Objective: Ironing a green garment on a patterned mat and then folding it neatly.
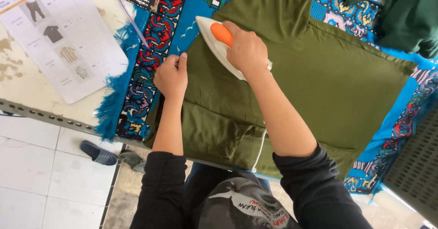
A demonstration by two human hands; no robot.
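Left hand point(171, 76) pinches green garment point(319, 83) edge | right hand point(246, 51) grips iron point(214, 39)

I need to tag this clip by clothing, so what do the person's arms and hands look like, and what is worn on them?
Both arms wear black long sleeves pushed up near the elbows, leaving the forearms bare. The left hand and right hand are bare: no gloves, and no rings, watch or bracelets that show. The sleeves are plain, with no markings visible.

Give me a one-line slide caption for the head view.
Right hand presses white iron on olive garment; left hand pinches its edge.
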